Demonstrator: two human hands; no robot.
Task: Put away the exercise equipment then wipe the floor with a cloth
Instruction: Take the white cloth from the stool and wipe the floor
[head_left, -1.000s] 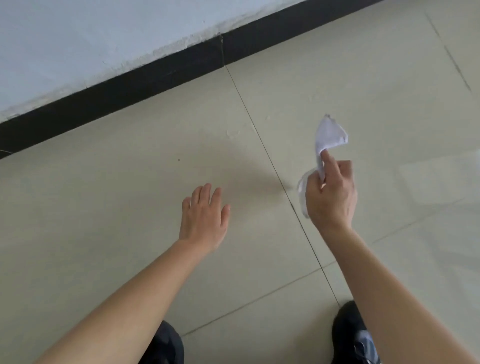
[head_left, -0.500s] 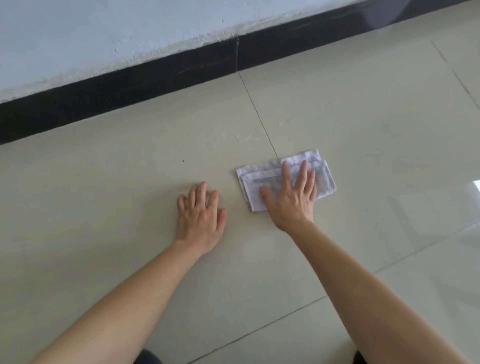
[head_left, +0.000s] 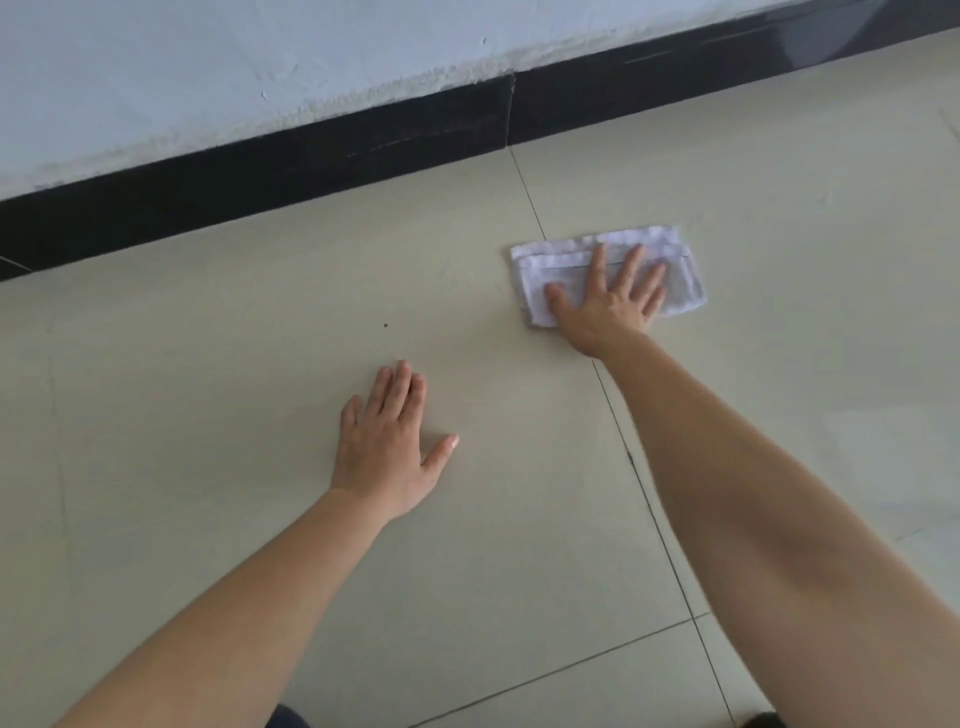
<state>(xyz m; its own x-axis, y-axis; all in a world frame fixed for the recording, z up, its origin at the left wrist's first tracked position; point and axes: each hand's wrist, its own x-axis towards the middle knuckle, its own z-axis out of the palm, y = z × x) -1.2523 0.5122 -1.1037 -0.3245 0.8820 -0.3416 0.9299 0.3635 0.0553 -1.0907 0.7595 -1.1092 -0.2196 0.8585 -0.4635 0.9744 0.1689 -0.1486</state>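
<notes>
1. Presently, the cloth (head_left: 566, 254) lies flat on the floor (head_left: 260, 364), folded into a layered rectangle, just right of a grout line (head_left: 639, 493) and near the black skirting board (head_left: 311, 156); no exercise equipment is in view from here, so the wiping stage appears to be in hand.
2. Handling: the cloth looks thin, soft and light; it has no stiffness of its own and would likely bunch or unfold if pushed from one edge; on smooth tile it should slide readily; take it by flat pressure across the middle of the fold, not by a pinch at a corner.
3. The right hand (head_left: 610, 306) rests palm down on the near half of the cloth; its fingers (head_left: 598, 265) are spread and straight, pressing the cloth to the floor; the thumb points towards the left edge; the arm reaches well forward, nearly straight.
4. The left hand (head_left: 387, 447) lies flat on bare tile, well apart from the cloth; its fingers (head_left: 400, 384) are pressed together, thumb angled out; it holds nothing and appears to prop the leaning body.
5. A small dark speck (head_left: 385, 326) sits between the left hand and the skirting board; the cloth does not cover it.
</notes>
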